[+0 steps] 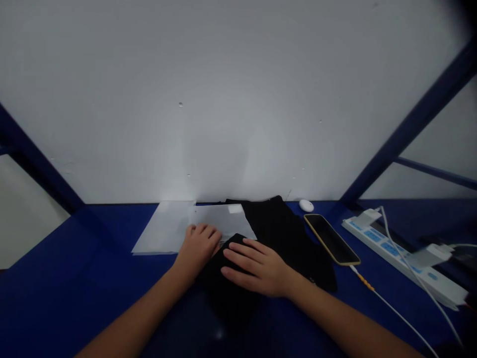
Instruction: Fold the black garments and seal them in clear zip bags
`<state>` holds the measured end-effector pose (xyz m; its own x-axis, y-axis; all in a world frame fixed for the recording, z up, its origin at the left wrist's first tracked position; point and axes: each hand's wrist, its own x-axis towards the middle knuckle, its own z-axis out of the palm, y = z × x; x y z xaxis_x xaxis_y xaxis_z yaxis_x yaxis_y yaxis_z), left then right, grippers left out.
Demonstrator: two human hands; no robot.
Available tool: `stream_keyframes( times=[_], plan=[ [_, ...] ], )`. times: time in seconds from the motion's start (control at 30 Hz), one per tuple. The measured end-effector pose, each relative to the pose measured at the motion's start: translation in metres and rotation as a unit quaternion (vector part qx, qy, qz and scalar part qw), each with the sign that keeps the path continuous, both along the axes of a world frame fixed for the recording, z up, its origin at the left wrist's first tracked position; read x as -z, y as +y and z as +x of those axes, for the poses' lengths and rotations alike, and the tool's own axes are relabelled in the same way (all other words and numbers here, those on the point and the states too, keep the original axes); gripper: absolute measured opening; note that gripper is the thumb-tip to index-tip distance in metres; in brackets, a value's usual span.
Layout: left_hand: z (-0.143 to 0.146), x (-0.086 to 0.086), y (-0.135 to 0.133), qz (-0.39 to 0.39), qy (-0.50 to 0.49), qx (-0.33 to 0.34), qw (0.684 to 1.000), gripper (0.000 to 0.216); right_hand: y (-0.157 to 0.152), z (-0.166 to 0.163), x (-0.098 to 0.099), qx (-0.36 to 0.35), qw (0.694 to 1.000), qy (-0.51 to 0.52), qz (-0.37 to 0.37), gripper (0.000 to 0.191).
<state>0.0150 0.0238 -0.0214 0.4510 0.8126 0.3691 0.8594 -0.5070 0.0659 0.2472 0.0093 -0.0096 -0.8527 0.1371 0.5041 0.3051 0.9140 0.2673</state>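
Note:
A black cloth [294, 238], perhaps a garment, lies on the blue table, with one folded flap [216, 278] of it turned towards me. Partly under that flap is a stiff pale grey-white board [218, 215] with a small white patch at its upper right corner. My left hand [198, 246] is at the board's lower edge and the left side of the flap; its fingers are curled, and what they grip is hidden. Spread over the flap, my right hand [261, 268] lies flat with its fingers stretched out to the left.
White paper sheets [160, 231] lie left of the board. On the right are a phone [331, 239] on a charging cable [391, 308], a small white rounded object [306, 206] and a power strip [406, 261] with chargers. Blue metal posts [413, 119] and a pale wall [223, 99] stand behind.

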Motion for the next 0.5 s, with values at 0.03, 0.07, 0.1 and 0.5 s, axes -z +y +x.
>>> stream_keyframes(
  times=[0.03,0.07,0.1,0.5],
  plan=[
    [-0.002,-0.002,0.0,0.021,0.011,-0.011,1.0,0.014,0.002,-0.004,0.001,0.012,0.999,-0.028,-0.011,0.04],
    [-0.005,-0.004,-0.001,0.035,0.018,-0.015,0.999,0.013,0.004,-0.006,0.002,0.022,0.998,-0.055,-0.02,0.039],
    [-0.007,-0.005,-0.001,0.042,0.023,-0.014,0.999,0.012,0.006,-0.008,0.004,0.029,0.996,-0.075,-0.023,0.039],
    [-0.005,-0.002,-0.005,0.084,0.011,0.001,0.996,0.016,0.0,-0.015,-0.001,-0.034,0.996,0.05,0.062,0.031]
  ],
)
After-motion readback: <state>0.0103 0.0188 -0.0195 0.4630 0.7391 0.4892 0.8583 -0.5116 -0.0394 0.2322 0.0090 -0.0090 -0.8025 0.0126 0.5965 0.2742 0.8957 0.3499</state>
